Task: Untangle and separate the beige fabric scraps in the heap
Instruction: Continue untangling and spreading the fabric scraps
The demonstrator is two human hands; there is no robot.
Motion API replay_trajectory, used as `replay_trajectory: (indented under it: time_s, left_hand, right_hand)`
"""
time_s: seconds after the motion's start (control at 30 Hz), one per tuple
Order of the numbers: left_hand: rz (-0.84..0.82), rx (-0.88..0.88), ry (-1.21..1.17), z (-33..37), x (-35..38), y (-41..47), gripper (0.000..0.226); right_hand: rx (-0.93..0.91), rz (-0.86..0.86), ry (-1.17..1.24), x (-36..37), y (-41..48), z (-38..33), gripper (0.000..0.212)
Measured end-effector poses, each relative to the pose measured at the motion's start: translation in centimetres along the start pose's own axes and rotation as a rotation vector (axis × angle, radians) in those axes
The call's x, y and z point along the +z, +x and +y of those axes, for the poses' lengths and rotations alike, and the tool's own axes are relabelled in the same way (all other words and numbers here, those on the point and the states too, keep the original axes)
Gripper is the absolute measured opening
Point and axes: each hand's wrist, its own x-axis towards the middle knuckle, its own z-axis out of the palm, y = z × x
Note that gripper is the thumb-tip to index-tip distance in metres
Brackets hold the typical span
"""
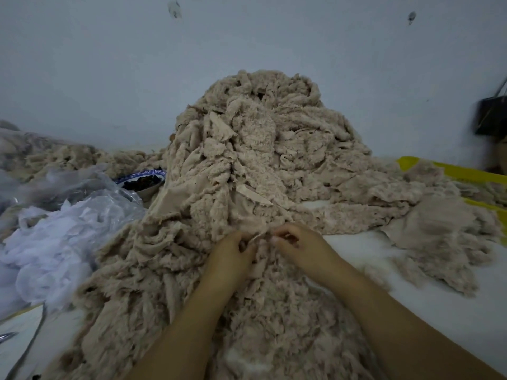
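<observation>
A tall heap of fuzzy beige fabric scraps [255,149] rises in the middle of the table against the wall and spills down toward me. At its lower front, my left hand [230,256] and my right hand [299,245] sit close together, fingers curled. Both pinch the same thin beige strip [259,236], which runs between them on top of the heap. A smaller loose bunch of beige scraps [439,237] lies apart on the right.
Clear plastic bags with white stuffing [55,231] crowd the left side. A blue-patterned bowl of dark pieces [142,182] stands by the heap's left foot. Yellow material [466,174] lies far right, a dark bag [491,116] hangs on the wall. White table surface [370,250] shows at right.
</observation>
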Motion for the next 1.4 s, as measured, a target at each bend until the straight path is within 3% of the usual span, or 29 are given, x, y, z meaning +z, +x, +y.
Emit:
replay_trajectory:
  time_s: [0.1, 0.2, 0.3, 0.4, 0.47, 0.57, 0.63, 0.73, 0.8, 0.9, 0.97, 1.07, 1.2, 1.3, 1.4]
  left_hand:
    - [0.102, -0.039, -0.384, 0.4, -0.4, -0.4, 0.016]
    - [0.065, -0.042, -0.706, 1.5, -1.0, -1.3, 0.028]
    - [0.000, 0.107, -0.584, 2.3, -1.2, -2.0, 0.028]
    - [-0.012, 0.348, -0.334, 2.9, -0.9, -2.3, 0.019]
    - [-0.064, 0.464, -0.265, 3.2, -0.4, -2.5, 0.016]
    - [-0.157, 0.507, -0.247, 3.2, 0.1, -2.7, 0.019]
    - [-0.121, 0.498, -0.264, 2.9, 0.1, -2.6, 0.015]
    - [-0.009, 0.367, -0.317, 2.7, 0.3, -2.1, 0.023]
    - [0.007, 0.152, -0.395, 2.6, 0.1, -1.9, 0.026]
    - [-0.117, -0.187, -0.785, 2.3, -0.4, -1.4, 0.033]
    - [-0.237, -0.297, -1.146, 2.4, -1.2, -1.1, 0.037]
    - [-0.161, -0.391, -1.423, 2.3, -1.9, -0.6, 0.031]
    - [0.013, -0.441, -1.674, 1.0, -3.5, 0.3, 0.033]
    - [-0.122, -0.399, -1.747, 0.7, -3.9, -0.2, 0.024]
    - [-0.277, -0.378, -1.569, 2.3, -2.7, -1.3, 0.030]
  right_hand:
    - [-0.066, -0.133, 0.004, 0.9, -0.3, -0.4, 0.046]
    - [-0.082, -0.184, 0.023, 1.6, -0.4, -1.3, 0.038]
    - [0.012, -0.196, 0.341, 1.5, -0.5, -2.5, 0.019]
    - [0.154, -0.078, 0.712, 1.0, -0.1, -2.4, 0.042]
    - [0.205, -0.001, 0.656, 1.0, 0.0, -2.3, 0.050]
    - [0.273, 0.109, 0.554, 1.1, 0.5, -2.0, 0.032]
    - [0.247, 0.201, 0.371, 0.7, 0.6, -1.7, 0.029]
    - [0.139, 0.317, 0.106, 0.3, 0.6, -1.6, 0.033]
    - [0.094, 0.347, 0.136, 0.3, 0.4, -2.3, 0.034]
    - [0.025, 0.133, 0.261, 0.4, -0.3, -3.5, 0.039]
    - [-0.026, -0.088, 0.181, 0.9, -0.7, -3.8, 0.043]
    - [-0.130, -0.191, 0.033, 1.0, -0.8, -2.9, 0.040]
    - [-0.125, -0.012, 0.012, -0.5, -0.6, -1.6, 0.041]
    - [-0.044, 0.131, 0.113, -1.0, -0.4, -1.3, 0.042]
    - [0.055, 0.067, 0.333, -0.4, -0.5, -2.5, 0.055]
